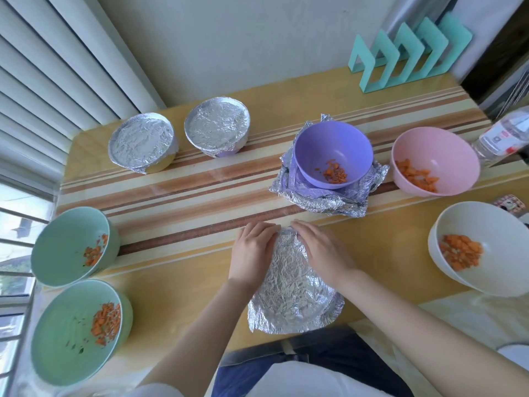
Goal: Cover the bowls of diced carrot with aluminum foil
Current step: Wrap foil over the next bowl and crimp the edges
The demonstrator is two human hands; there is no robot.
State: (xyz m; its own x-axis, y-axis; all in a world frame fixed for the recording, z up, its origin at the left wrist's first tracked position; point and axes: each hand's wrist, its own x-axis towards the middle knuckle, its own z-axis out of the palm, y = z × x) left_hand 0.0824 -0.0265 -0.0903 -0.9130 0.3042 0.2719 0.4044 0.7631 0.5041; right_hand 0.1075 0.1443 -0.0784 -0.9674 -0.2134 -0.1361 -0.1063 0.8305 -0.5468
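A foil-covered bowl [294, 290] stands at the table's near edge, its foil crinkled over the top. My left hand [252, 253] and my right hand [323, 253] press the foil down on either side of its far rim. A purple bowl [333, 150] with diced carrot sits open on a crumpled foil sheet [329, 202] beyond my hands. A pink bowl [435, 159], a white bowl [481, 247] and two green bowls [71, 242] [77, 330] hold carrot, uncovered. Two bowls [141, 143] [217, 127] at the far left are wrapped in foil.
The striped wooden table [186, 190] runs against a wall and a window with blinds on the left. A teal rack [406, 53] stands at the far right corner. A plastic bottle [503, 136] lies by the pink bowl.
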